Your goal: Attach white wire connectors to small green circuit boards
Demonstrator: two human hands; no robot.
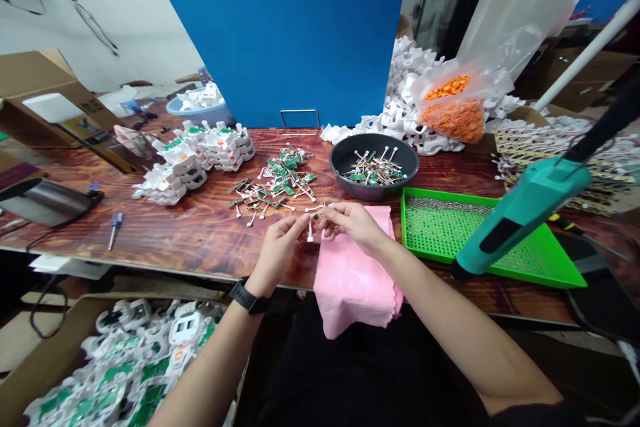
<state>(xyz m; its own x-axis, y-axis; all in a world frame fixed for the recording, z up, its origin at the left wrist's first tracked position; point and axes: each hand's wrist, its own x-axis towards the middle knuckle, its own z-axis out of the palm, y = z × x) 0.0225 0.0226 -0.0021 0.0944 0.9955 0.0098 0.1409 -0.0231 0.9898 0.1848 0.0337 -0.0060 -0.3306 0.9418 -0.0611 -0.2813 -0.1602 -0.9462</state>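
Between the fingertips of both hands is a small circuit board (319,215) with white plug-ended wires; one white plug hangs below it. My left hand (284,240), with a black watch on its wrist, pinches the board's left side. My right hand (350,221) pinches it from the right, just over a folded pink cloth (357,273) that drapes off the table edge. Beyond my hands lies a loose pile of small green boards with wires (285,177). A dark round bowl (340,177) behind my right hand holds more of them.
At right, a teal electric screwdriver (525,213) hangs over a green perforated tray (425,230). White plastic housings (200,157) are stacked at left, with a small screwdriver (115,230) nearer. A cardboard box (30,360) of housings with boards stands below. A blue panel (285,33) rises behind.
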